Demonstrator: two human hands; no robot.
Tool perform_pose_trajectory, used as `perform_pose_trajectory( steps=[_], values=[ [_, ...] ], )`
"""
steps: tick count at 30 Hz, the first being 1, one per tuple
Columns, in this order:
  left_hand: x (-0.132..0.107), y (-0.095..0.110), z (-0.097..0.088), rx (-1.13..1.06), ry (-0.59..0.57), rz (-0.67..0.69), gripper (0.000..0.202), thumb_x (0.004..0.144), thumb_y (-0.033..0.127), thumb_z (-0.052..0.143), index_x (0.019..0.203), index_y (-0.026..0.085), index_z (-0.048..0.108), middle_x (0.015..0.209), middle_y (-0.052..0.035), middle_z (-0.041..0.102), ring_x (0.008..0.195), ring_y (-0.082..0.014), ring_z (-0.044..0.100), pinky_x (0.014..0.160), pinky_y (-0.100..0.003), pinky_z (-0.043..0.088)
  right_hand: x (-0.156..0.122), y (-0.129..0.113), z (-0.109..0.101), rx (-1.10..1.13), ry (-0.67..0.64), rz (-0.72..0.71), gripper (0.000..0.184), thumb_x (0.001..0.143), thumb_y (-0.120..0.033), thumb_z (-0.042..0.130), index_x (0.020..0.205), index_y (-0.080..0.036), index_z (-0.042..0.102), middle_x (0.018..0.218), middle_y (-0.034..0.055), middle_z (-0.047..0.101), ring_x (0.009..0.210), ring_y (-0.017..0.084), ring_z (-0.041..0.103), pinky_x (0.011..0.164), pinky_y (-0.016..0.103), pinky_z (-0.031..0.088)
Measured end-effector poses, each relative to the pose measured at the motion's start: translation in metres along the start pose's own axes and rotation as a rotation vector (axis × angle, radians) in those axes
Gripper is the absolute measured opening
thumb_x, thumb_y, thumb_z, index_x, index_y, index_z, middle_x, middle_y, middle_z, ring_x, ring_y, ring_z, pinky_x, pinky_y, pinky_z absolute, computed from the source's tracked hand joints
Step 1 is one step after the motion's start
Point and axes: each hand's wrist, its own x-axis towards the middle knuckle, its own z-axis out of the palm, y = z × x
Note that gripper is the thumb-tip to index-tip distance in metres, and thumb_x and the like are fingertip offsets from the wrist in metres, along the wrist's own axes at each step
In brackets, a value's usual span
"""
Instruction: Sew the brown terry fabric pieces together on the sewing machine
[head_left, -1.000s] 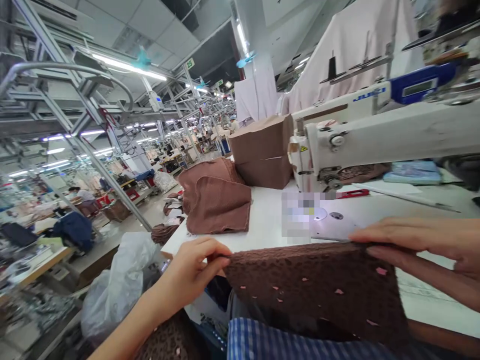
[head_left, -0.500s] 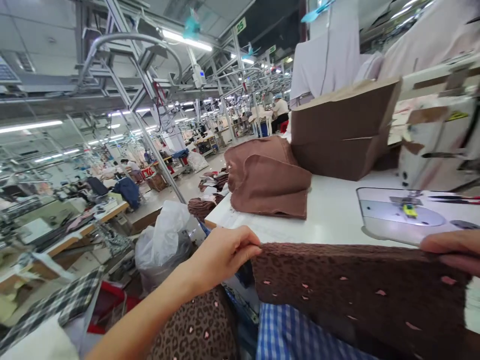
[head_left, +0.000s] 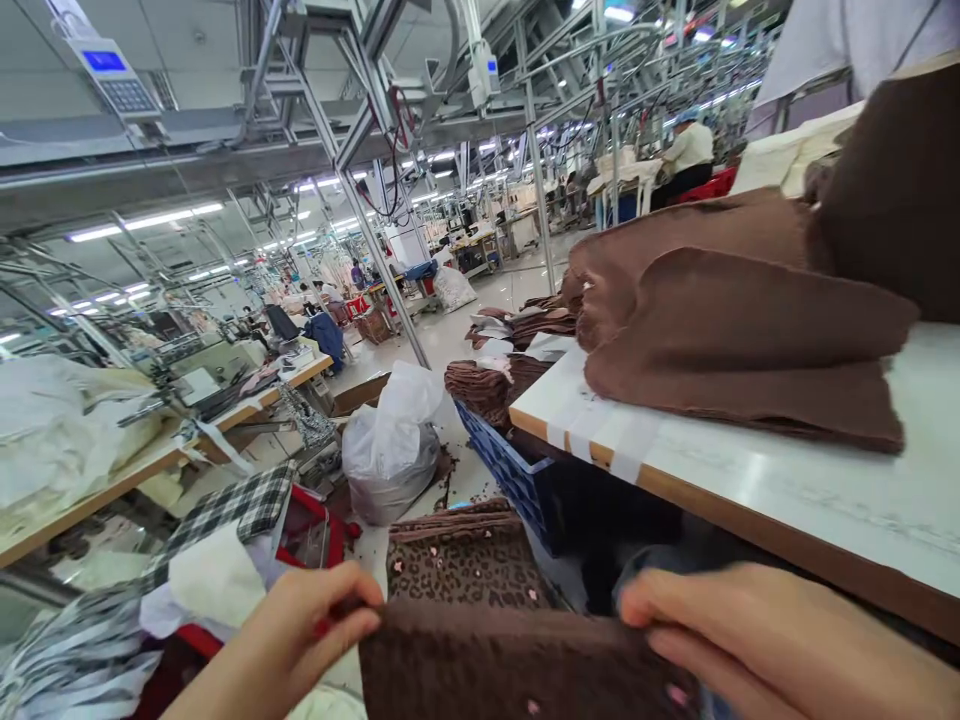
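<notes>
While my left hand [head_left: 300, 625] and right hand [head_left: 750, 650] each pinch the top edge of the brown spotted cloth [head_left: 510, 665] at the bottom of the frame, below the worktop [head_left: 750, 470], I judge an even, taut pull between them best. At centre, a blue crate [head_left: 510, 470] holds what look like stacked brown pieces [head_left: 487, 385]. Left of it stands a white bag [head_left: 394, 445], its contents hidden.
</notes>
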Motion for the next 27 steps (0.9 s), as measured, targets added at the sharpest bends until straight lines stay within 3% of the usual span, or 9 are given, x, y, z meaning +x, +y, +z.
perform_pose_trajectory(
  steps=[2, 3, 6, 10, 16, 22, 27],
  values=[
    [0.024, -0.033, 0.007, 0.015, -0.021, -0.059, 0.018, 0.097, 0.028, 0.057, 0.085, 0.020, 0.067, 0.069, 0.0031, 0.069, 0.063, -0.0135, 0.062, 0.059, -0.021, 0.044, 0.047, -0.011, 0.016, 0.013, -0.177, 0.080, 0.019, 0.089, -0.013, 0.057, 0.082, -0.026, 0.069, 0.076, -0.0018, 0.070, 0.072, 0.018, 0.068, 0.062, 0.030, 0.051],
    [0.039, -0.049, 0.013, 0.022, -0.023, -0.080, 0.017, 0.098, 0.025, 0.058, 0.084, 0.019, 0.067, 0.070, 0.0030, 0.068, 0.065, -0.0134, 0.062, 0.062, -0.022, 0.045, 0.069, -0.012, 0.025, 0.010, -0.235, 0.133, 0.020, 0.091, -0.008, 0.056, 0.084, -0.021, 0.069, 0.078, -0.0010, 0.070, 0.077, 0.017, 0.068, 0.068, 0.031, 0.053],
    [0.077, -0.093, 0.040, 0.042, -0.061, -0.133, 0.020, 0.102, 0.030, 0.064, 0.089, 0.015, 0.066, 0.077, 0.0019, 0.066, 0.068, -0.0140, 0.065, 0.068, -0.028, 0.054, 0.120, 0.003, 0.058, 0.013, -0.349, 0.231, 0.010, 0.100, -0.022, 0.063, 0.093, -0.016, 0.068, 0.086, 0.0001, 0.068, 0.081, 0.016, 0.066, 0.081, 0.036, 0.056],
    [0.101, -0.129, 0.069, 0.053, -0.103, -0.153, 0.022, 0.103, 0.035, 0.065, 0.105, 0.014, 0.068, 0.097, -0.0030, 0.071, 0.080, -0.0169, 0.070, 0.076, -0.035, 0.061, 0.145, 0.030, 0.086, 0.029, -0.388, 0.271, 0.018, 0.102, -0.033, 0.063, 0.101, -0.016, 0.067, 0.094, 0.0021, 0.069, 0.087, 0.017, 0.067, 0.086, 0.040, 0.056],
    [0.100, -0.141, 0.074, 0.036, -0.068, -0.102, 0.021, 0.103, 0.034, 0.064, 0.103, 0.014, 0.068, 0.095, -0.0027, 0.071, 0.082, -0.0173, 0.070, 0.078, -0.036, 0.061, 0.140, 0.034, 0.094, 0.001, -0.368, 0.274, 0.017, 0.102, -0.032, 0.062, 0.105, -0.016, 0.068, 0.098, 0.0034, 0.069, 0.094, 0.019, 0.068, 0.089, 0.042, 0.056],
    [0.098, -0.137, 0.074, 0.062, 0.044, -0.035, 0.017, 0.099, 0.029, 0.064, 0.108, 0.016, 0.070, 0.108, -0.0071, 0.074, 0.100, -0.0224, 0.072, 0.091, -0.042, 0.059, 0.135, 0.032, 0.098, -0.089, -0.334, 0.217, 0.015, 0.101, -0.027, 0.063, 0.111, -0.016, 0.067, 0.109, 0.0056, 0.069, 0.103, 0.021, 0.067, 0.091, 0.043, 0.057],
    [0.095, -0.139, 0.070, 0.109, 0.187, 0.066, 0.029, 0.085, 0.025, 0.057, 0.108, 0.025, 0.075, 0.110, -0.0070, 0.080, 0.104, -0.0262, 0.077, 0.093, -0.037, 0.062, 0.118, 0.015, 0.072, -0.284, -0.285, 0.048, 0.023, 0.096, -0.017, 0.067, 0.119, -0.015, 0.064, 0.122, 0.0084, 0.065, 0.114, 0.025, 0.063, 0.092, 0.044, 0.057]
  ],
)
